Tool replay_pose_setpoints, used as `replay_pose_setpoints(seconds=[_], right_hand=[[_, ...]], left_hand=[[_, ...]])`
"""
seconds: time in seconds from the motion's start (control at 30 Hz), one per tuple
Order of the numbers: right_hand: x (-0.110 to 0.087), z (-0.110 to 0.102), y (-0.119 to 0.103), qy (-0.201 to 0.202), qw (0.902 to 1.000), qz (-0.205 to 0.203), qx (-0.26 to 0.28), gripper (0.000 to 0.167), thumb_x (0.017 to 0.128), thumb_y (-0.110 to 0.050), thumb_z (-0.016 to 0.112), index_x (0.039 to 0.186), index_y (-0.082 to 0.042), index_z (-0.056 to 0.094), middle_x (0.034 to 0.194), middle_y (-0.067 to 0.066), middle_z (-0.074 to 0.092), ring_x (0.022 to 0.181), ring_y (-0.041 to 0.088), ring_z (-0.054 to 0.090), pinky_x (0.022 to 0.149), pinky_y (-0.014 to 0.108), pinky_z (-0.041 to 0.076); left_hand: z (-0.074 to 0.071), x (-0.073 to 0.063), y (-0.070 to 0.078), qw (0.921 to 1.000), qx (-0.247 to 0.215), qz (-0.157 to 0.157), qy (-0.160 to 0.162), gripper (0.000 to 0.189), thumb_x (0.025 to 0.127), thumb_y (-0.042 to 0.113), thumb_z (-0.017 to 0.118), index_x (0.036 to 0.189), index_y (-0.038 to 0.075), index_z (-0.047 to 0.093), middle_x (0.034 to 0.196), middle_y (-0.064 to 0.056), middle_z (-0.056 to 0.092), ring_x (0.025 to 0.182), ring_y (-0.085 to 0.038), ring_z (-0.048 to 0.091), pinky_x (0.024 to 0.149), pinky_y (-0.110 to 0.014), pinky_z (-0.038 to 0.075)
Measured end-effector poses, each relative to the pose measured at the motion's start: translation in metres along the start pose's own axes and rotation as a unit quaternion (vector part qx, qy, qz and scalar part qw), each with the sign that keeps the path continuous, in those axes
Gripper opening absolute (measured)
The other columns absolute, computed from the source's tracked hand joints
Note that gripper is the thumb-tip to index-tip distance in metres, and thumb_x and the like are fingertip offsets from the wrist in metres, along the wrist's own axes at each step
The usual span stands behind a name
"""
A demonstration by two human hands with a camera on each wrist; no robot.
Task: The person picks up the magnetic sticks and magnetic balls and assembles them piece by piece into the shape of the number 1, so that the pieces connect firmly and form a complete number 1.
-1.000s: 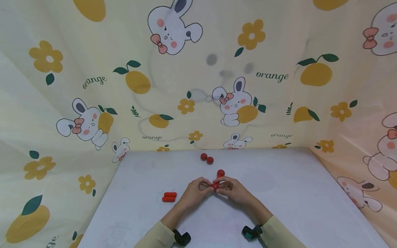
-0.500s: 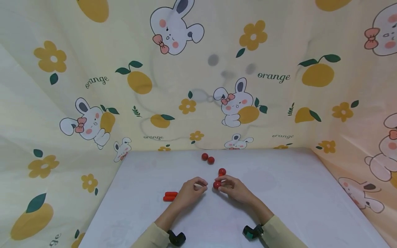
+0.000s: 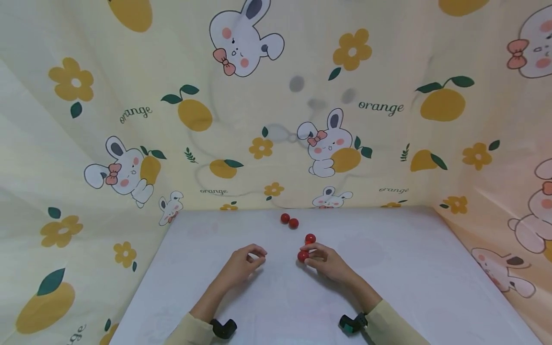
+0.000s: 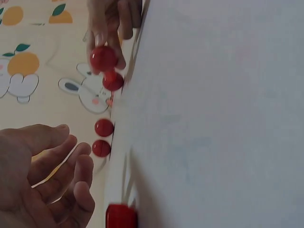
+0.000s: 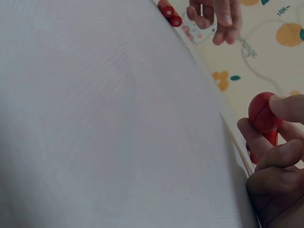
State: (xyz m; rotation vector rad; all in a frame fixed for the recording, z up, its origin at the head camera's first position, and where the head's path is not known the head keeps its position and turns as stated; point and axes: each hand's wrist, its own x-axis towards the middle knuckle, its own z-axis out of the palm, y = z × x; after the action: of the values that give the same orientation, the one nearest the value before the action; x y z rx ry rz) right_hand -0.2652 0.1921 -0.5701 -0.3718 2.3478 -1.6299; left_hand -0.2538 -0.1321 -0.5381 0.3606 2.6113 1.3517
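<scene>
The right hand (image 3: 328, 263) holds the near ball (image 3: 303, 257), thumb and fingers clamped on it, and a rod (image 5: 271, 137) runs from that ball to the far ball (image 3: 310, 238), so the three look like one bar with a knob at each end. Gripping by one end probably steadies the whole and leaves the rest exposed (whether the far ball rests on the counter (image 3: 422, 278), I cannot tell). The left hand (image 3: 242, 265) holds nothing: its fingers bend loosely, apart, above the counter near two spare rods (image 5: 167, 10), which lie side by side, perhaps to keep them together within reach. From the head view that hand hides the spare rods; both wrist views catch at least part of them. Further back two loose balls (image 3: 285, 218) sit close together, beyond the far ball and out of both hands' way. A printed sheet (image 3: 276, 96) closes off the counter's back edge, and a camera (image 3: 224, 328) is strapped to each wrist
</scene>
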Motion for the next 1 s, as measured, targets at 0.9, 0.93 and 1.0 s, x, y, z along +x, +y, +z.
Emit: replay_pose_setpoints(seconds=[0.9, 0.93, 1.0], right_hand=[[0.004, 0.005, 0.001, 0.054, 0.9979, 0.032, 0.017, 0.036, 0.101, -0.022, 0.077, 0.137, -0.021, 0.069, 0.141, 0.01, 0.064, 0.129, 0.034, 0.061, 0.092, 0.038, 0.058], [0.004, 0.006, 0.001, 0.057, 0.9976, 0.033, 0.018, 0.036, 0.101, -0.021, 0.077, 0.136, -0.021, 0.07, 0.141, 0.01, 0.064, 0.13, 0.035, 0.06, 0.093, 0.04, 0.059], [0.005, 0.006, 0.001, 0.063, 0.997, 0.039, 0.021, 0.035, 0.101, -0.02, 0.077, 0.135, -0.023, 0.071, 0.142, 0.009, 0.064, 0.132, 0.036, 0.059, 0.095, 0.043, 0.059]], left_hand=[[-0.049, -0.018, -0.031, 0.995, 0.1, 0.003, -0.001, 0.019, 0.101, 0.019, 0.076, 0.12, 0.018, 0.077, 0.115, 0.004, 0.073, 0.095, -0.018, 0.062, 0.075, -0.029, 0.057], [-0.05, -0.018, -0.032, 0.9947, 0.103, 0.004, 0.0, 0.019, 0.101, 0.019, 0.077, 0.12, 0.018, 0.077, 0.115, 0.004, 0.073, 0.095, -0.017, 0.062, 0.075, -0.029, 0.057], [-0.052, -0.019, -0.034, 0.9938, 0.112, 0.002, 0.001, 0.019, 0.101, 0.019, 0.077, 0.119, 0.019, 0.078, 0.114, 0.004, 0.073, 0.094, -0.017, 0.062, 0.075, -0.028, 0.056]])
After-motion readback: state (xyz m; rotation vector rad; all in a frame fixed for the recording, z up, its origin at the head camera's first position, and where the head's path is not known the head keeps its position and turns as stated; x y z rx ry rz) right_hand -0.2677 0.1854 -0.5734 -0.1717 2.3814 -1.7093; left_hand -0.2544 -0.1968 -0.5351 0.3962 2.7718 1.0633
